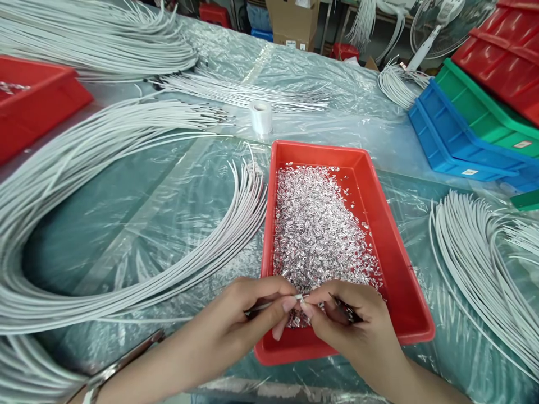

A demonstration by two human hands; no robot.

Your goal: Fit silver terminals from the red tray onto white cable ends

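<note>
Over the near end of a red tray, both hands meet at the tip of a thin white cable. My left hand pinches this cable just behind its end, between thumb and forefinger. From the other side, my right hand closes thumb and fingertips on the cable's tip. A dark, thin object shows inside the curled right fingers; its kind cannot be made out. Small shiny foil scraps cover much of the tray's floor beneath the hands.
A big loop of white cables lies left of the tray, with another bundle at the right. Behind stands a clear tape roll. Blue bins are stacked at the right under green and red ones. Another red tray is far left.
</note>
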